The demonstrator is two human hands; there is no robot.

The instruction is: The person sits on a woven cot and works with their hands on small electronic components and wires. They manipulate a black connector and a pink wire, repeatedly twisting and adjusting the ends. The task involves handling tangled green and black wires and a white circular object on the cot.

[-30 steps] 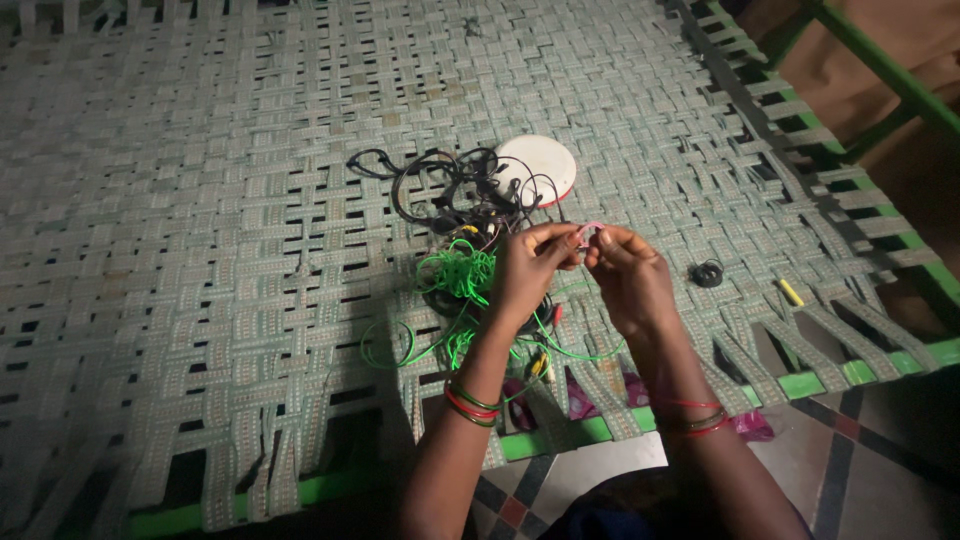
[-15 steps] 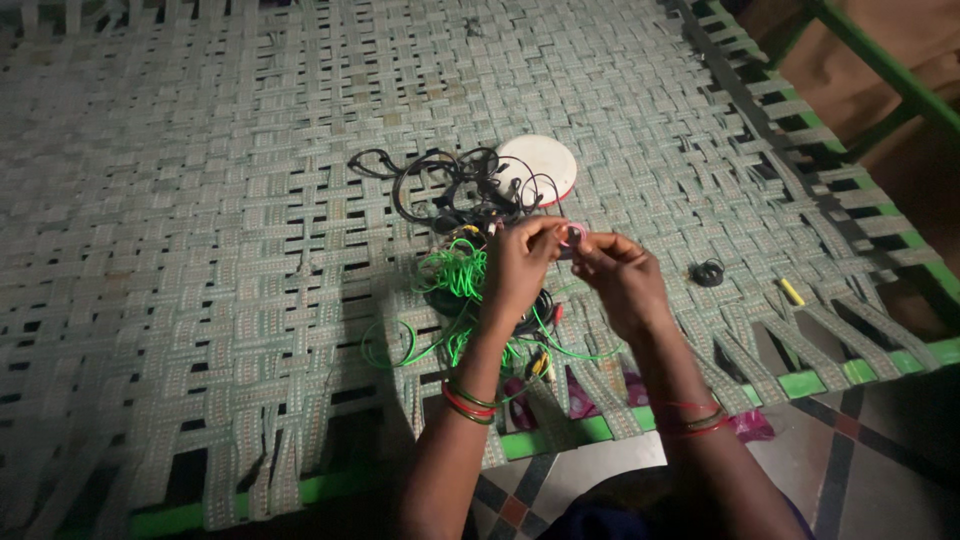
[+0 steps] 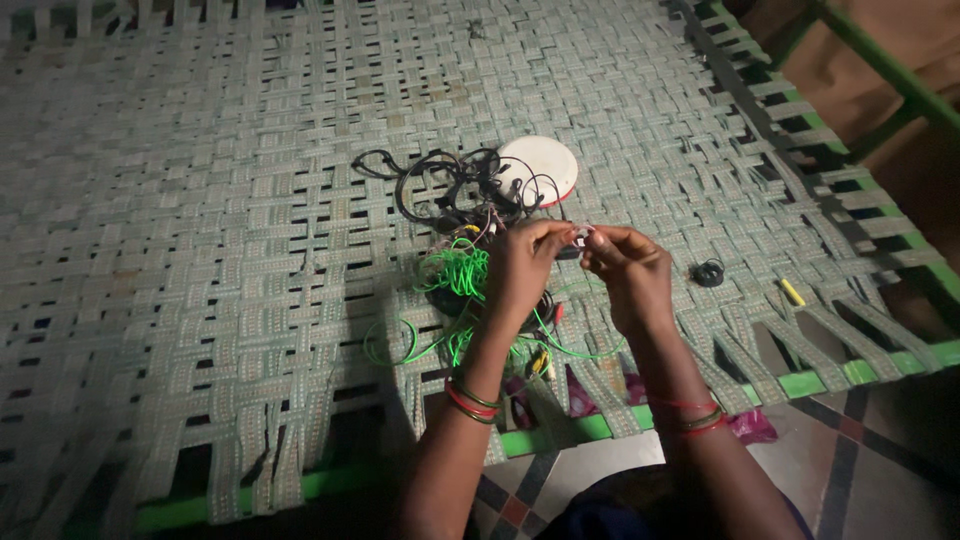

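My left hand (image 3: 522,272) and my right hand (image 3: 630,275) meet over a woven cot, fingertips pinched together on a small dark part (image 3: 574,244) with thin wires. Under the left hand lies a tangle of bright green wire (image 3: 455,280). Just beyond it sits a heap of black wires (image 3: 447,188). A white round disc (image 3: 540,165) lies behind the black wires. Both wrists wear red and green bangles.
The cot's grey-green woven webbing (image 3: 220,230) fills the view, with a green frame rail (image 3: 800,383) at the near edge. A small black ring (image 3: 708,272) and a short yellow piece (image 3: 792,292) lie to the right. Pink scraps (image 3: 745,425) hang below; a tiled floor (image 3: 850,450) lies beneath.
Both hands have shifted slightly left and stayed pinched together on the small part. The wires and disc lie as before.
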